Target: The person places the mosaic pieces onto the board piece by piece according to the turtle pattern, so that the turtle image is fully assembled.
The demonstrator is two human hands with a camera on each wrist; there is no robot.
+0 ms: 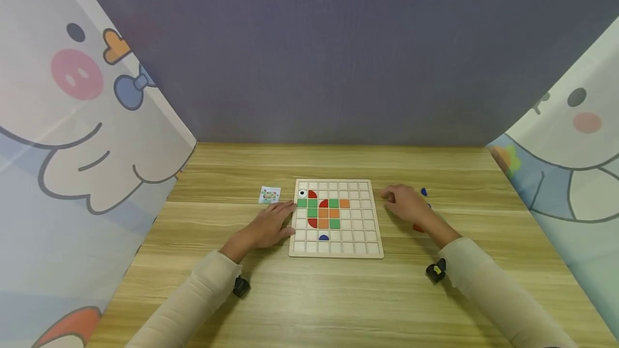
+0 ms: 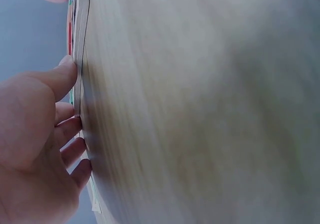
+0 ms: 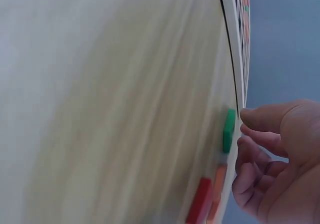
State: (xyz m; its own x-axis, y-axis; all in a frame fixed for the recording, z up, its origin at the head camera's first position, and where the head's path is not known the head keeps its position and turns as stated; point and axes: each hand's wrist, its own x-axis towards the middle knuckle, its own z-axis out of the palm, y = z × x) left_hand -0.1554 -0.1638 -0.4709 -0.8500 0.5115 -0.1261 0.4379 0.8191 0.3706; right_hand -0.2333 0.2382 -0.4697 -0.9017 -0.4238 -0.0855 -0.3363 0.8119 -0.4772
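A pale wooden grid board (image 1: 355,248) lies on the table, part-filled with red, green and orange tiles, a round eye tile (image 1: 302,194) and a blue half-round tile (image 1: 324,238). My left hand (image 1: 272,224) rests at its left edge, fingers fairly straight and thumb apart, touching the rim. Off the board's right edge, my right hand (image 1: 408,205) hovers with thumb and index finger extended, a small gap between their tips and no piece showing there; the other fingers curl loosely. Near it in the right wrist view lie a green tile (image 3: 229,131), a red tile (image 3: 200,200) and an orange tile (image 3: 218,186).
A small picture card (image 1: 269,195) lies left of the board, beyond the left hand. Blue pieces, among them a blue half-round piece (image 1: 424,191), lie past the right hand, partly hidden by it. A dark panel (image 1: 338,58) stands behind the wooden table (image 1: 329,299).
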